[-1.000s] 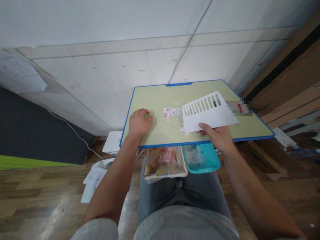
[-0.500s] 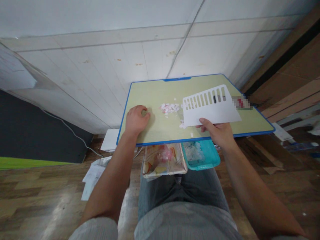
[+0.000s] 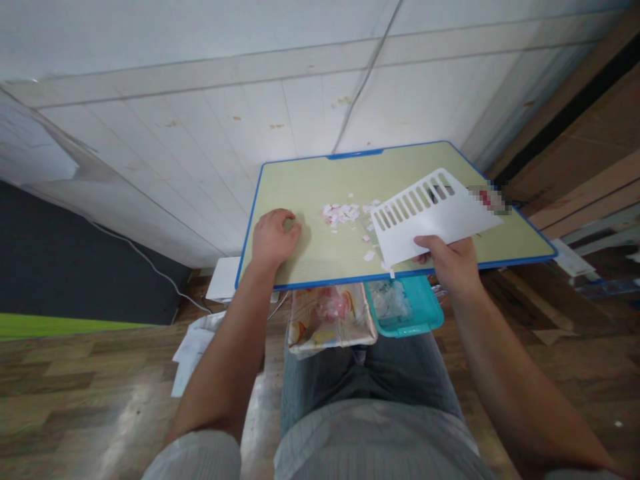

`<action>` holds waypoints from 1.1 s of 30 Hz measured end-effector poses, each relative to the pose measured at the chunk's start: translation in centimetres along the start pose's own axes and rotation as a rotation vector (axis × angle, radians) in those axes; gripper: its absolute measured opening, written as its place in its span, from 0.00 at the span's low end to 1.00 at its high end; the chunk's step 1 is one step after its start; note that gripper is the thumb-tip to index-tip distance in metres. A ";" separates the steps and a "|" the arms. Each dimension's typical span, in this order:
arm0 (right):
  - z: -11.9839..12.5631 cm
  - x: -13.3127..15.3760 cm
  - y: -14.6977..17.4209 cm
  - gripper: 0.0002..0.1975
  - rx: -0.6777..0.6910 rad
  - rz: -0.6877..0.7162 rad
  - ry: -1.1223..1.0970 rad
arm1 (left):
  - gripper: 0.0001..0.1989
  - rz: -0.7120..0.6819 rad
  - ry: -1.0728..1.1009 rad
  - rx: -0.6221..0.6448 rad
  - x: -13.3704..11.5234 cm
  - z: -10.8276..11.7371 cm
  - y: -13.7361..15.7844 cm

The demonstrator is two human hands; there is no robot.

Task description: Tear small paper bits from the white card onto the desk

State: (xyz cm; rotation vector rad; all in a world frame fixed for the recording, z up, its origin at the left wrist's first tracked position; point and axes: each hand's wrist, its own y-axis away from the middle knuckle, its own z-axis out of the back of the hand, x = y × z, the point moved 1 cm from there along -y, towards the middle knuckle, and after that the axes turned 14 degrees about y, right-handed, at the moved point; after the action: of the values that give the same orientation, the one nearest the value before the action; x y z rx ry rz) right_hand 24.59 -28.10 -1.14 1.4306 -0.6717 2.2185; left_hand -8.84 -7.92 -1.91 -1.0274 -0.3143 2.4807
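Observation:
My right hand (image 3: 453, 261) pinches the lower edge of a white sheet (image 3: 417, 230) with a row of long slots cut along its far side. The sheet is tilted over the right half of a small table (image 3: 300, 257) with a blue rim. Small white and pinkish paper scraps (image 3: 341, 214) lie in a loose pile on the tabletop, left of the sheet. Several more scraps are scattered by the sheet's left edge, one at the table's near edge. My left hand (image 3: 275, 235) rests on the left side of the table, fingers loosely curled, thumb apart, holding nothing visible.
Below the near edge, a patterned fabric-lined bin (image 3: 327, 345) and a turquoise tub (image 3: 430, 317) sit side by side above my lap. A blurred-out item (image 3: 493, 198) lies at the table's right edge. Papers (image 3: 193, 350) are at lower left; cardboard (image 3: 595, 153) stands at right.
My right hand has moved the white sheet rightward and turned it, dropping its left end toward the near edge. More scraps show beside it. My left hand stays in place.

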 end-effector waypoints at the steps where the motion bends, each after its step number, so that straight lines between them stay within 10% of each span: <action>1: 0.0 0.0 -0.1 0.13 -0.012 -0.006 -0.012 | 0.11 0.000 -0.002 0.002 0.0 0.0 0.0; 23: 0.3 -1.7 -0.7 0.12 0.059 -0.085 -0.102 | 0.11 0.010 0.003 -0.006 0.1 0.1 -0.1; 33: -0.2 1.1 0.3 0.26 0.155 0.142 0.086 | 0.09 0.000 -0.002 -0.004 0.4 0.0 -0.1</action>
State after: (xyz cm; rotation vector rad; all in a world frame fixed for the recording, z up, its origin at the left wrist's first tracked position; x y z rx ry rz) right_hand 23.86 -28.12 -0.22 1.3883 -0.6001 2.4755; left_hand -9.01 -7.64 -2.09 -1.0271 -0.3195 2.4819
